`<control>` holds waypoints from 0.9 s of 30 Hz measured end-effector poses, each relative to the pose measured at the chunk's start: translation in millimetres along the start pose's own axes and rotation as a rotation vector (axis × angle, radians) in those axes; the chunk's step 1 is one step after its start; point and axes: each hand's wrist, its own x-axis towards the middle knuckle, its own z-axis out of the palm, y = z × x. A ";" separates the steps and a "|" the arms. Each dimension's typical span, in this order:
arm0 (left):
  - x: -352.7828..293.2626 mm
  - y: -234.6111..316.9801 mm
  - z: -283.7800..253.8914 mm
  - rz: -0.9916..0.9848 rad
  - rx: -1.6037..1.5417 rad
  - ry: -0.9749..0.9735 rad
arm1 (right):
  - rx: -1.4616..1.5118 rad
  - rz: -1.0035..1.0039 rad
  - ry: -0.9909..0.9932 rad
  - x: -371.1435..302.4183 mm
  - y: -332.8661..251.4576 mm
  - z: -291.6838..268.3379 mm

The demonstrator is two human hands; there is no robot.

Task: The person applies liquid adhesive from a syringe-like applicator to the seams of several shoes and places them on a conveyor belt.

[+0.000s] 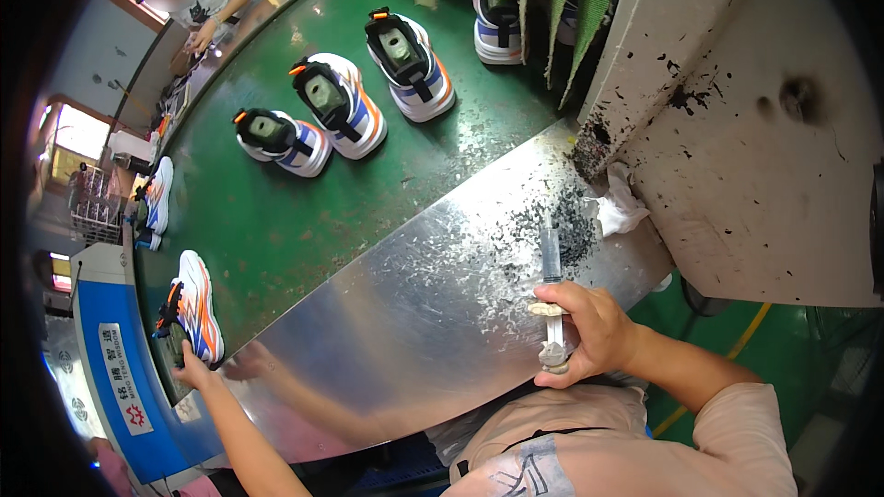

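A white, blue and orange running shoe (196, 299) lies on its side near the left edge of the green surface. My left hand (191, 368) is closed on its heel end, where a dark green form fills the opening. Above the metal ledge, my right hand (594, 336) grips a clear plastic syringe (551, 258). Its barrel points away from me. The fingers curl below the flange and the thumb is at the plunger end, with pale wrapping on both parts. Liquid inside the syringe cannot be made out.
Several similar shoes (341, 106) stand on the green belt (276, 248). Dark scraps and white flecks litter the metal ledge (405, 313). Crumpled white tissue (620, 207) lies beside a beige machine housing (737, 129). Green strips (580, 9) hang at its opening. Across the belt sits another person (212, 0).
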 end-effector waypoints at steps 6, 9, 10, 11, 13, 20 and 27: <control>-13.1 -39.4 20.3 0.039 0.000 -0.284 | -0.064 0.032 0.001 -1.8 -2.5 -2.4; -31.1 -14.5 23.5 0.117 0.029 -0.328 | -0.058 0.076 -0.053 2.8 -9.4 0.9; -31.2 -5.6 21.6 0.159 0.039 -0.334 | -0.048 0.070 -0.048 3.5 -9.4 3.0; -38.9 11.0 19.7 0.252 0.124 -0.310 | -0.045 0.069 -0.051 4.6 -8.0 6.1; -62.6 48.1 2.3 0.314 0.172 -0.357 | -0.051 0.105 -0.076 4.5 -9.4 9.2; -217.5 39.6 -115.3 0.276 0.038 -0.546 | -0.015 0.104 -0.034 -7.8 -8.2 4.2; -351.5 119.4 -161.0 0.350 0.016 -1.108 | 0.067 0.309 -0.169 -3.6 -25.8 -0.3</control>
